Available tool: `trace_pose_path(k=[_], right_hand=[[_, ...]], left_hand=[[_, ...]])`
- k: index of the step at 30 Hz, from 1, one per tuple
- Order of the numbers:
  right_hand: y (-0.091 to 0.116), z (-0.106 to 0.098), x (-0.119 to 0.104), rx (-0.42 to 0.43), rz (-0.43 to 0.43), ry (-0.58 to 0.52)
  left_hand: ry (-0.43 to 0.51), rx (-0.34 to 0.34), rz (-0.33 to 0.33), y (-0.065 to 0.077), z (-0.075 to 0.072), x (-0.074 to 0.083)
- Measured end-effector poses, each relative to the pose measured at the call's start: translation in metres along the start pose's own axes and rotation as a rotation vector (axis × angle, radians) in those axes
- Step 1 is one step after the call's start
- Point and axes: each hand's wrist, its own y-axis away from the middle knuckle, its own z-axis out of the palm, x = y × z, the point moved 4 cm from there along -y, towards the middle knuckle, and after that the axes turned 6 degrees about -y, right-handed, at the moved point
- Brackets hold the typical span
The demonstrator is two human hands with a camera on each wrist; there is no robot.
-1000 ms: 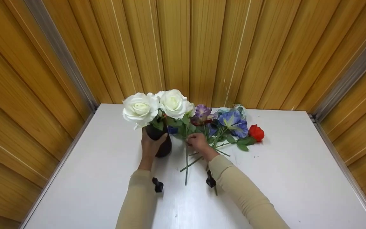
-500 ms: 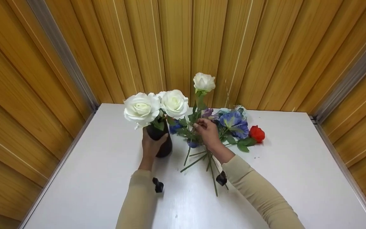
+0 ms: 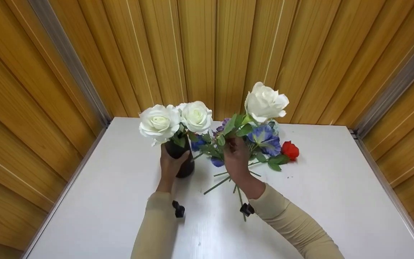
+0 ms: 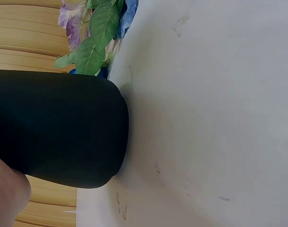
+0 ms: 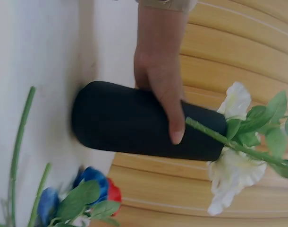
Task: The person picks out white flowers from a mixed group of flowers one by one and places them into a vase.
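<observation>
My left hand [image 3: 170,163] grips a black vase [image 3: 186,168] that stands on the table, its thumb across the front in the right wrist view. White roses [image 3: 159,123] with green leaves stick out of the vase's mouth. To the right, my right hand [image 3: 237,160] holds a white rose [image 3: 265,102] by its stem, the bloom raised to the upper right. In the right wrist view the cut end of the rose's stem [image 5: 210,137] shows in front of the vase near its mouth. The right fingers are partly hidden by leaves.
Blue flowers [image 3: 264,138], a purple flower and a red rose [image 3: 290,150] lie on the white table [image 3: 318,201] behind and beside the right hand. Loose stems [image 3: 216,185] point toward the front. Wood-patterned walls [image 3: 232,54] enclose the back and sides.
My right hand has lifted the white rose from the pile and tilted it, so the bloom moved up and right and the stem end swung left toward the vase. The left hand stays still.
</observation>
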Motion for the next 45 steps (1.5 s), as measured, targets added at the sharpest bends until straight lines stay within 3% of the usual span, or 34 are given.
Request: trace_pose_path(k=[7,12,19,28,32,39,45], right_hand=[[-0.001,0.021,-0.022,-0.004,-0.075,-0.04],[-0.009,0.036,-0.042,0.024,-0.198,-0.062],[-0.016,0.053,-0.056,-0.002,-0.252,-0.169],[-0.021,0.071,-0.046,0.021,-0.593,0.069],[-0.026,0.076,-0.042,-0.001,-0.595,0.082],[-0.036,0.081,-0.044,-0.061,-0.469,0.071],[-0.036,0.081,-0.053,-0.072,-0.484,0.043]], left_hand=[[-0.024,0.022,0.04,-0.001,0.001,-0.001],[-0.029,0.02,0.027,-0.002,0.001,-0.003],[-0.03,0.017,0.006,-0.002,0.001,-0.003],[-0.018,0.016,0.001,-0.002,0.001,0.001],[-0.028,0.019,-0.011,-0.002,0.001,0.001],[-0.039,0.014,-0.007,-0.004,0.003,-0.002],[-0.049,0.021,0.01,-0.003,0.002,0.0]])
